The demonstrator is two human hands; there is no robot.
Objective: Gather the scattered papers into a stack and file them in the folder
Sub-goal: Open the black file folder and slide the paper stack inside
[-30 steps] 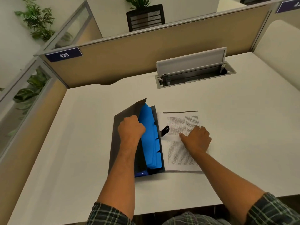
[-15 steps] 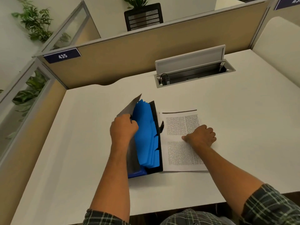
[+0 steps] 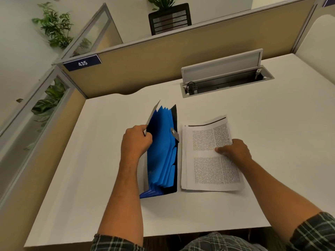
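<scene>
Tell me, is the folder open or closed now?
Open. The left hand holds the folder cover up, and its blue dividers show, fanned apart.

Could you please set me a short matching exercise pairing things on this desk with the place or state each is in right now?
Things:
1. left hand
2. right hand
3. stack of papers
4. cable box lid

States:
A. lies flat on the desk to the right of the folder
B. stands raised at the back of the desk
C. holds the folder's cover open
D. pinches the right edge of the printed sheets

Pairs: 1-C, 2-D, 3-A, 4-B
</scene>
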